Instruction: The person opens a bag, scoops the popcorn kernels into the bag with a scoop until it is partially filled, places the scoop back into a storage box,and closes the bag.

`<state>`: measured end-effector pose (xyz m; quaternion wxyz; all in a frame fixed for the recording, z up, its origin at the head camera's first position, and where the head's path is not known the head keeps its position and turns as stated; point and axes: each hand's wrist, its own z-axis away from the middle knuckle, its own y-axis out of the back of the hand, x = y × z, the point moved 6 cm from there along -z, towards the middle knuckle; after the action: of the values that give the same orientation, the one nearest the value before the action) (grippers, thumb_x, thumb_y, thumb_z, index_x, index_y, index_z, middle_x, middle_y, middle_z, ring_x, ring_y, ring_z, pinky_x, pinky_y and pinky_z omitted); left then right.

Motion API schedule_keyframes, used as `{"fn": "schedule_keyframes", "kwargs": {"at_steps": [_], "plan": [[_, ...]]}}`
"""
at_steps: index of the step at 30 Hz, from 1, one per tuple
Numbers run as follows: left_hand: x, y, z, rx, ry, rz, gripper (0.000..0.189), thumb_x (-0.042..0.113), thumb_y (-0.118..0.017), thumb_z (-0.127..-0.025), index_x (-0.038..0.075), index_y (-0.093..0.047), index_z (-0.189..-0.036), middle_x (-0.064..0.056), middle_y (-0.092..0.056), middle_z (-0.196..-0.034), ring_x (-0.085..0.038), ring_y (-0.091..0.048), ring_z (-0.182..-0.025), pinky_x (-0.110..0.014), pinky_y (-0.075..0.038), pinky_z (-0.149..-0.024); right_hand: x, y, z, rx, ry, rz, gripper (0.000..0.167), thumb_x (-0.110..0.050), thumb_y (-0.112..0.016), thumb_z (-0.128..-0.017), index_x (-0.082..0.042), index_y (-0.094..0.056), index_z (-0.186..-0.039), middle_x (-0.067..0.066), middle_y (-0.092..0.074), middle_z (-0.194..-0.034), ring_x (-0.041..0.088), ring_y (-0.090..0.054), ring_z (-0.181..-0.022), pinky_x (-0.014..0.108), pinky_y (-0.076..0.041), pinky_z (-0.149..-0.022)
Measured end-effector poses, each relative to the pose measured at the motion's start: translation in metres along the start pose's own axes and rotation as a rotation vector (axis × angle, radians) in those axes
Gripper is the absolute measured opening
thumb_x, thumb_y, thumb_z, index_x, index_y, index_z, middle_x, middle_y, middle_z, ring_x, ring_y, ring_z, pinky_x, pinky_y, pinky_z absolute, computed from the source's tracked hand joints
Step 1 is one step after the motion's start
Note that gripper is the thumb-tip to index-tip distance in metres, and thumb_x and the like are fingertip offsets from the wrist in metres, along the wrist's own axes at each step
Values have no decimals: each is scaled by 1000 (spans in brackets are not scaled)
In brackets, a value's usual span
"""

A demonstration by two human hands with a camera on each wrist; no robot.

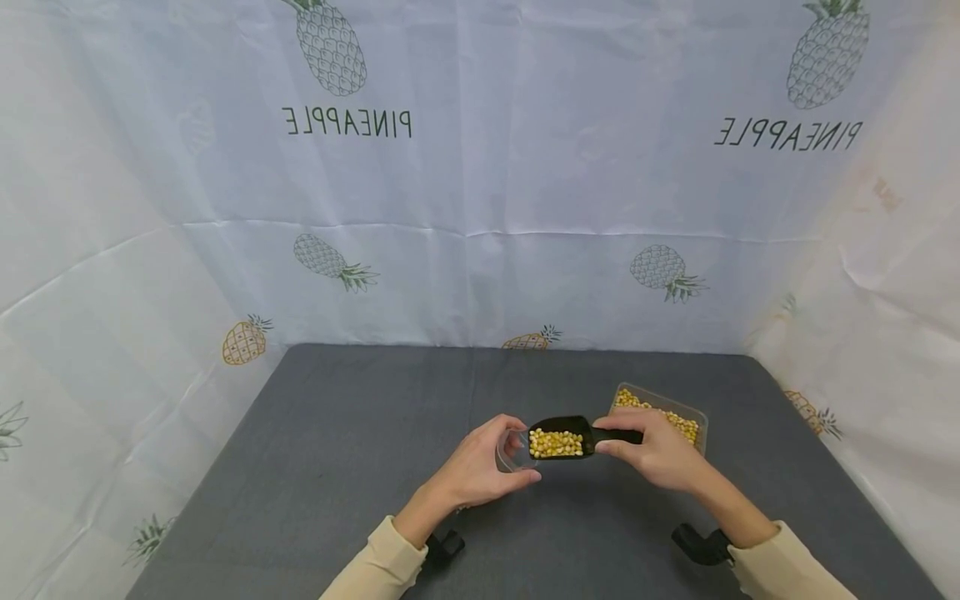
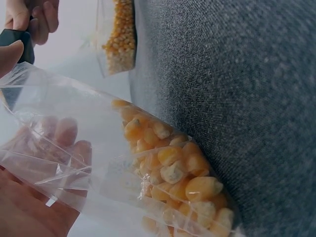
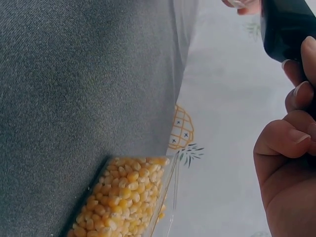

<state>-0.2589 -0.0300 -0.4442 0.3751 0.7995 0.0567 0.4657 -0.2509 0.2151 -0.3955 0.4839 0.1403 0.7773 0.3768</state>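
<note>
My left hand (image 1: 476,462) grips a clear plastic bag (image 2: 106,153) by its upper part, holding the mouth spread. Corn kernels (image 2: 173,170) fill the bag's bottom in the left wrist view. From the other side, my right hand (image 1: 666,450) holds a black scoop (image 1: 576,423) by its handle. A load of yellow kernels (image 1: 555,444) lies in the scoop, whose front edge is at the bag's mouth. Behind the right hand stands a clear plastic box (image 1: 663,395) with more corn, partly covered by that hand.
A dark grey cloth (image 1: 360,450) covers the table. White curtains (image 1: 540,183) printed with pineapples hang behind and at both sides. Black wrist mounts (image 1: 701,543) are strapped near both sleeves.
</note>
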Motion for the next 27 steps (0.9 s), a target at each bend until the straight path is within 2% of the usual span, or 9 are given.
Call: {"fn": "schedule_keyframes", "kwargs": {"at_steps": [3,5,13,20,27], "plan": [[0,0,1,3,2,-4,57,44,-77,-89,15,-55,-132,8,-59,-106,-3,-54,-87,-26,-49,-77,-3,-5,-2,-29,31,-34,28,-22,-74,-94,-7,-75,-119,-4,-65,-92,12,-56,-80,33,-47,-67],[0,0,1,8,-2,-8,56,44,-77,-89,15,-55,-132,8,-58,-104,-4,-54,-86,-26,-49,-76,-5,-7,-4,-50,35,-48,28,-23,-74,-95,-8,-75,-118,-6,-59,-85,8,-46,-70,30,-40,-60],[1,1,0,19,-5,-22,58,45,-78,-87,14,-56,-131,9,-56,-100,-5,-53,-85,-24,-46,-73,-12,-11,-12,-68,48,-7,26,-27,-74,-95,-11,-76,-115,-9,-61,-88,8,-49,-70,28,-43,-62],[1,1,0,8,14,-1,60,45,-79,-87,15,-55,-133,4,-61,-112,-5,-56,-91,-28,-50,-81,-19,-12,-16,-93,95,18,28,-26,-74,-95,-9,-76,-116,-11,-59,-88,6,-48,-69,27,-43,-61],[0,0,0,2,26,-3,62,46,-79,-87,15,-54,-135,1,-61,-118,-8,-58,-94,-30,-51,-80,-29,-15,-19,-94,183,48,26,-20,-74,-94,-6,-75,-116,-12,-59,-88,5,-47,-65,25,-43,-59]]}}
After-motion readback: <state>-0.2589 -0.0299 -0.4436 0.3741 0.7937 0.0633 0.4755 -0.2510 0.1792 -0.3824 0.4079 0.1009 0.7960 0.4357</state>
